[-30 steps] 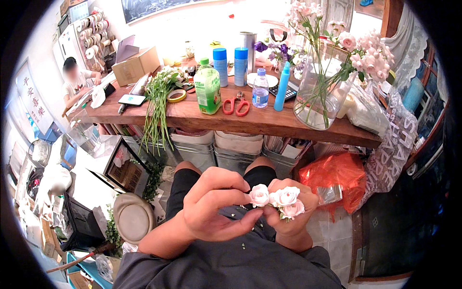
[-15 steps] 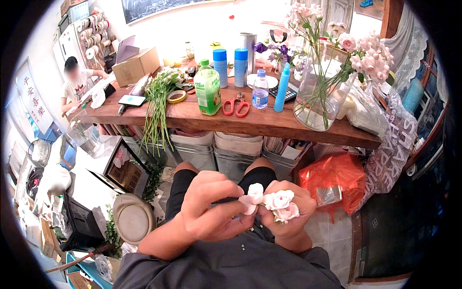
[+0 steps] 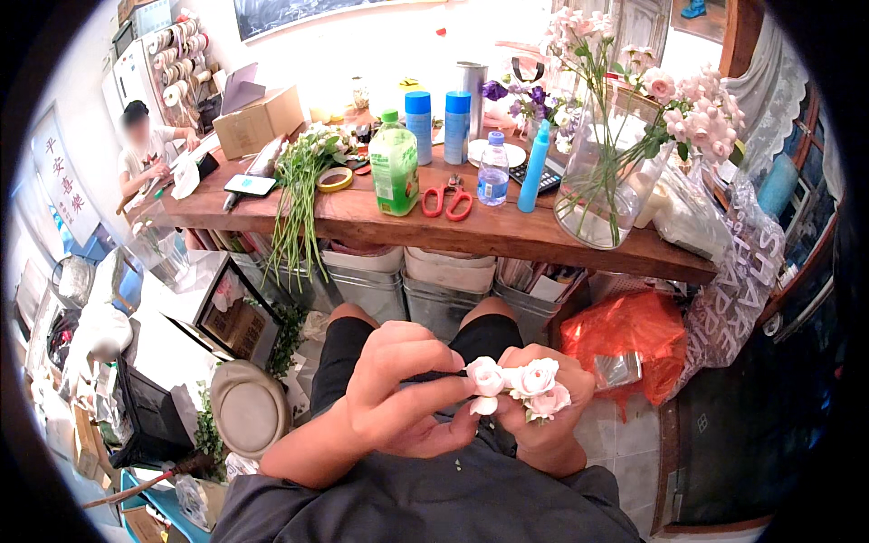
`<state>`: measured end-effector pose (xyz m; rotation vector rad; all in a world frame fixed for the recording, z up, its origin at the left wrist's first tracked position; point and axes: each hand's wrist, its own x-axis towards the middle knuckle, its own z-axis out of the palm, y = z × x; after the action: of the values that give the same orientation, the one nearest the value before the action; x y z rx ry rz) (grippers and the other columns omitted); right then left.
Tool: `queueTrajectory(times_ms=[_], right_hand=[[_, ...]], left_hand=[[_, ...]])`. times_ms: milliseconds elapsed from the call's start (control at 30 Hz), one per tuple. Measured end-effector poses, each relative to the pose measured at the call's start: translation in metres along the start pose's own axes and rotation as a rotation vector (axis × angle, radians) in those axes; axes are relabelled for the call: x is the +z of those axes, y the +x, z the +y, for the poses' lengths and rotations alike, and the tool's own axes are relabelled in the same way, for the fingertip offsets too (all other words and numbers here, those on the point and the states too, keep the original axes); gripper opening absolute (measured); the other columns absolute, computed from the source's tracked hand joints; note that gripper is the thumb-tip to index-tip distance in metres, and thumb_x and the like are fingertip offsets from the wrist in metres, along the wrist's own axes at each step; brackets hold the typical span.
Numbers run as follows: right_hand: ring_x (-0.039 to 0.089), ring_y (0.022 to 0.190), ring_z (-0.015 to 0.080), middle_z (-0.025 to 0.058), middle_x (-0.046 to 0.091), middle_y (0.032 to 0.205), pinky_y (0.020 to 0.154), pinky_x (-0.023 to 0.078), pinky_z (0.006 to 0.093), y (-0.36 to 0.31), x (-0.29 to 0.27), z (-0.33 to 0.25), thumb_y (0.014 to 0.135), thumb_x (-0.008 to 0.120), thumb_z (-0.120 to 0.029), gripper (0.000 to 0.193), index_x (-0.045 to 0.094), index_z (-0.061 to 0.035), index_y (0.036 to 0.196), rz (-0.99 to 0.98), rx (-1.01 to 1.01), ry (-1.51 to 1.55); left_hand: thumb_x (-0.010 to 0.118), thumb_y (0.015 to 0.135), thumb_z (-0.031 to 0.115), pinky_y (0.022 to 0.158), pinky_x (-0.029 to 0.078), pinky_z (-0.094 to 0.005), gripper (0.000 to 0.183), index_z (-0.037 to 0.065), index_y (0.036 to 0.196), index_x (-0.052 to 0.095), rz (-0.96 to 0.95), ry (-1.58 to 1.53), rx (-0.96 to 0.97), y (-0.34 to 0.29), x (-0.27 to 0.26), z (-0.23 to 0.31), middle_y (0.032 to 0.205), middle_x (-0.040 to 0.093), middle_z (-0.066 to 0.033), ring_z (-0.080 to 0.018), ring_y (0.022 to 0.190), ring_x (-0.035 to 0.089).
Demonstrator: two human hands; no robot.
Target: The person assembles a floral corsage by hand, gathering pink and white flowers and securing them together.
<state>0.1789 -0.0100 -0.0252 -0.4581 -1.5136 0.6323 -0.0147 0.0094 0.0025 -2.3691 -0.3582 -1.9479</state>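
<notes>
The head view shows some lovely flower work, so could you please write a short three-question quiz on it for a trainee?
1. Multiple choice: on the wooden table, what lies between the green bottle and the blue-capped clear bottle? A) yellow tape; B) red-handled scissors; C) calculator.
2. True or false: the left hand and the right hand are both over the wooden table.
3. Count: how many pale pink roses show at the hands?

Key:
1. B.
2. False: both are in front of the wooden table, on the person's side.
3. Three.
</notes>
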Motion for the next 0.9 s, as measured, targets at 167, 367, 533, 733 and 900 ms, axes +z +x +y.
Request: queueTrajectory(times_ms=[167, 367, 533, 733, 900], right_hand=[[0.069, 0.068, 0.0171, 0.0119, 0.071, 0.082, 0.059, 0.05, 0.0284, -0.001, 0.002, -0.004, 0.078, 0.088, -0.006, 0.021, 0.072, 0.0048, 0.085, 0.008, 0.084, 0.066], [0.069, 0.072, 0.0164, 0.0122, 0.073, 0.086, 0.063, 0.051, 0.0288, -0.008, 0.002, -0.001, 0.083, 0.088, -0.016, 0.027, 0.071, 0.0051, 0.087, 0.089, 0.128, 0.204], [0.072, 0.075, 0.0176, 0.0125, 0.073, 0.088, 0.066, 0.053, 0.029, -0.008, 0.009, -0.004, 0.083, 0.089, -0.017, 0.029, 0.072, 0.0048, 0.089, 0.151, 0.122, 0.161], [0.072, 0.075, 0.0177, 0.012, 0.074, 0.087, 0.068, 0.055, 0.0291, -0.008, 0.016, -0.006, 0.083, 0.089, -0.016, 0.027, 0.072, 0.0038, 0.09, 0.211, 0.115, 0.138], [0.072, 0.074, 0.0153, 0.0083, 0.074, 0.083, 0.067, 0.055, 0.0287, -0.006, 0.015, -0.01, 0.082, 0.09, -0.016, 0.026, 0.071, 0.001, 0.088, 0.17, 0.146, 0.148]], left_hand=[[0.088, 0.063, 0.005, 0.077, 0.051, -0.0368, 0.041, 0.007, 0.102, 0.073, -0.015, -0.02, -0.04, 0.003, -0.001, 0.002, 0.107, 0.066, -0.0102, -0.0263, 0.089, 0.064], [0.089, 0.063, 0.005, 0.077, 0.05, -0.0371, 0.04, 0.006, 0.1, 0.073, -0.003, -0.081, -0.083, 0.005, -0.001, 0.005, 0.108, 0.066, -0.0112, -0.0267, 0.09, 0.064], [0.089, 0.064, 0.005, 0.074, 0.05, -0.0378, 0.037, 0.006, 0.097, 0.073, -0.049, -0.057, 0.043, 0.006, -0.003, 0.002, 0.108, 0.066, -0.0108, -0.0256, 0.09, 0.063], [0.09, 0.063, 0.008, 0.072, 0.049, -0.0377, 0.038, 0.005, 0.099, 0.078, 0.049, 0.095, 0.15, -0.003, -0.001, -0.001, 0.107, 0.064, -0.0082, -0.0241, 0.089, 0.06], [0.092, 0.065, 0.018, 0.066, 0.047, -0.0311, 0.039, 0.011, 0.098, 0.073, 0.049, 0.211, 0.217, -0.006, -0.004, 0.003, 0.101, 0.055, -0.0046, -0.0218, 0.087, 0.053]])
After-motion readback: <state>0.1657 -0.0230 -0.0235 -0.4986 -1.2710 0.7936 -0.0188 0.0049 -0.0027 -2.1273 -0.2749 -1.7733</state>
